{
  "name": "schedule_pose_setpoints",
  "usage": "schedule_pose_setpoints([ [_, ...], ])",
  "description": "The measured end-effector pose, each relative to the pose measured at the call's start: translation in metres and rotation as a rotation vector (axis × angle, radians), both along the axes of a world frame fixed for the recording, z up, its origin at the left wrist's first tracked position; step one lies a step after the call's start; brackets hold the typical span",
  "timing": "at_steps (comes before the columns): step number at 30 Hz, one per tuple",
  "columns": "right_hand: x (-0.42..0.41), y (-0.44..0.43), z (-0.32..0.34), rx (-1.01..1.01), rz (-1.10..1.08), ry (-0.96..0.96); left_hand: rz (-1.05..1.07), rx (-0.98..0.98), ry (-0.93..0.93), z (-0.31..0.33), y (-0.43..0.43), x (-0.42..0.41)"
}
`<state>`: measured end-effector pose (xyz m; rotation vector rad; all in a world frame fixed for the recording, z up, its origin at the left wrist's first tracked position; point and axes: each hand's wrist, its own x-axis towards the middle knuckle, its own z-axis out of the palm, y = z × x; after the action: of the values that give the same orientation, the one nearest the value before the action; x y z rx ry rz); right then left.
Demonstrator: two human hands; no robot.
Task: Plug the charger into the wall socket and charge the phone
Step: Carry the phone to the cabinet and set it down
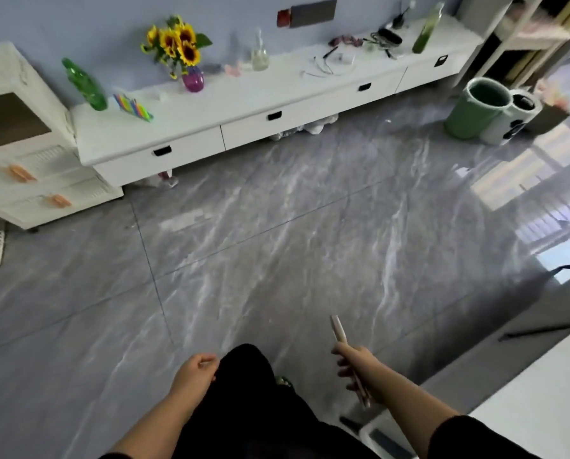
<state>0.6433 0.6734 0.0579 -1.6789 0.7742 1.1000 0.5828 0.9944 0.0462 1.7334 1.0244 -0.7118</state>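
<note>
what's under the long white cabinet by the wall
Under the long white cabinet, crumpled white bags or wrappers show near the middle, and another bundle pokes out at the left end. Further back is shadow, hidden by the drawer fronts.

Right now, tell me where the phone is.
In the head view the phone is held edge-on in the right hand, low and right of centre above the grey floor, far from the white cabinet.

A phone (346, 356) is held edge-on in the right hand (355, 367), fingers wrapped around it. The left hand (196, 367) is loosely curled and empty. A grey marble-look floor (277, 243) is seen ahead, with a long white cabinet (244, 104) against the wall; a white cable (326, 66) is laid on its top.
</note>
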Motion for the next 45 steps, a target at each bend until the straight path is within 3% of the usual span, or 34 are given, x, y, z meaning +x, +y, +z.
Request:
schedule_pose_setpoints([
  [10,0.228,0.005,0.005,-0.048,-0.136,-0.057,-0.236,-0.028,0.202,-0.036,0.050,0.252],
  [16,0.313,-0.041,0.014,-0.093,-0.231,0.045,-0.369,-0.016,0.054,0.012,-0.001,0.426],
  [22,0.402,-0.109,0.014,-0.130,-0.298,0.150,-0.356,-0.120,-0.052,0.038,-0.094,0.582],
  [30,0.591,-0.189,0.017,-0.182,-0.144,0.057,-0.265,-0.061,-0.014,0.019,-0.194,0.714],
  [40,0.859,-0.177,0.021,-0.150,0.158,-0.073,-0.054,-0.047,0.132,0.003,-0.196,0.853],
  [45,0.973,-0.160,0.021,-0.177,0.186,-0.119,0.031,-0.059,0.077,-0.003,-0.191,0.953],
])
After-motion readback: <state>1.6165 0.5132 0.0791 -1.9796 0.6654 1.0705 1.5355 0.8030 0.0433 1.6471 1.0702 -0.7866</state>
